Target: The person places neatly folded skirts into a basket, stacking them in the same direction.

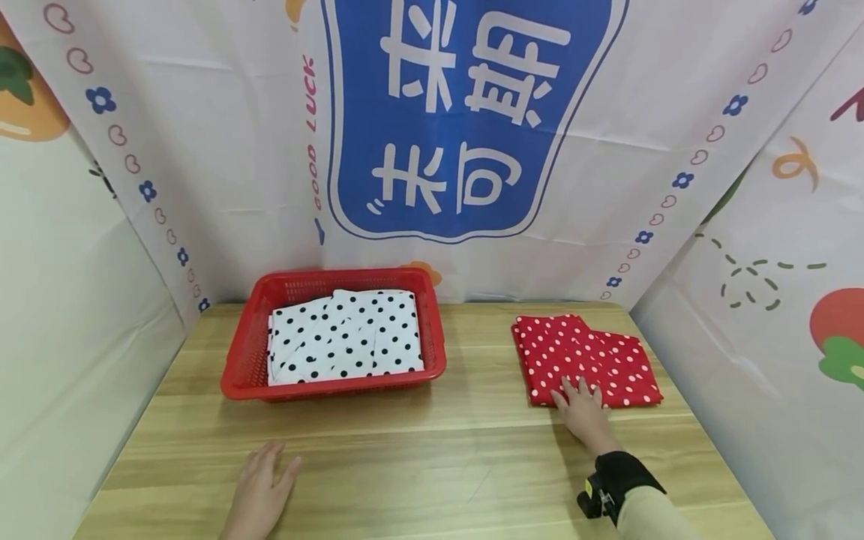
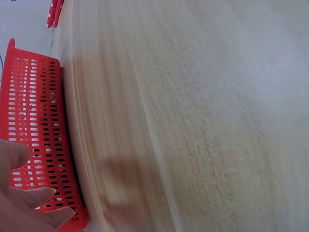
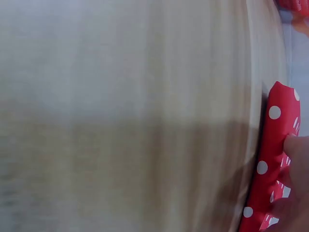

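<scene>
A folded red cloth with white dots (image 1: pixel 574 349) lies on the right side of the table. My right hand (image 1: pixel 584 417) rests its spread fingertips on the cloth's near edge; the right wrist view shows the fingers against the thick folded edge (image 3: pixel 274 145). On the left, a folded white cloth with black dots (image 1: pixel 351 334) lies inside a red plastic basket (image 1: pixel 337 391). My left hand (image 1: pixel 259 487) is in front of the basket, apart from it, with relaxed fingers and nothing in them.
The wood-grain table (image 1: pixel 432 465) runs back to a printed white curtain (image 1: pixel 229 180). More white sheeting hangs along the left and right sides. Around my right wrist sits a black strap (image 1: pixel 628 471) carrying a small camera.
</scene>
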Available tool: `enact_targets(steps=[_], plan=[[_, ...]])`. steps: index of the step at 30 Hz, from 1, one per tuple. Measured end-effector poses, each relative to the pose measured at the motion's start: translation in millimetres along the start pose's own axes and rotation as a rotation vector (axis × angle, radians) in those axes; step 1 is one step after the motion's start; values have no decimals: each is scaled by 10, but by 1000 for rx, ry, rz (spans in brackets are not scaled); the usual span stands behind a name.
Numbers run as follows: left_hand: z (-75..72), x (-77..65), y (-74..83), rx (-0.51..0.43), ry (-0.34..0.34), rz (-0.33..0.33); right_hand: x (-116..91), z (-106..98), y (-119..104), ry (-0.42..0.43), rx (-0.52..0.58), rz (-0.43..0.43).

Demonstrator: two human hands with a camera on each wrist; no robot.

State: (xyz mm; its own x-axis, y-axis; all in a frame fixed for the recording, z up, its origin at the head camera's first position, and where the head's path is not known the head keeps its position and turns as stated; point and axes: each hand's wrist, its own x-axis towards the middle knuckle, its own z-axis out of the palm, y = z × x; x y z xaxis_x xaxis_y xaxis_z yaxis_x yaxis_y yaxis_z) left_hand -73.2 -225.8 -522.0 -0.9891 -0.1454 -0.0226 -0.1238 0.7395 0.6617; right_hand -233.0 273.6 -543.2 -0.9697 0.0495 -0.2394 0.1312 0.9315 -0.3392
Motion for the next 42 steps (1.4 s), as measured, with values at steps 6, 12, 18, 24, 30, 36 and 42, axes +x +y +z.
enact_targets(steps=[6,12,18,24,30,36,42], plan=[[-24,14,1,-13,-51,-31,-147,34,29,7,-50,25],[-38,31,24,-16,-141,-105,-273,29,28,20,-99,12],[-48,14,23,-22,-135,-99,-347,-21,-9,70,-148,15],[-62,18,25,-30,-127,-96,-328,-41,-2,192,-167,-5],[-70,25,41,-35,-125,-100,-258,0,56,220,-173,-14],[-62,5,14,-29,-89,-59,-207,74,163,199,-71,-76],[-64,21,16,-26,-132,-96,-170,107,227,135,13,-79]])
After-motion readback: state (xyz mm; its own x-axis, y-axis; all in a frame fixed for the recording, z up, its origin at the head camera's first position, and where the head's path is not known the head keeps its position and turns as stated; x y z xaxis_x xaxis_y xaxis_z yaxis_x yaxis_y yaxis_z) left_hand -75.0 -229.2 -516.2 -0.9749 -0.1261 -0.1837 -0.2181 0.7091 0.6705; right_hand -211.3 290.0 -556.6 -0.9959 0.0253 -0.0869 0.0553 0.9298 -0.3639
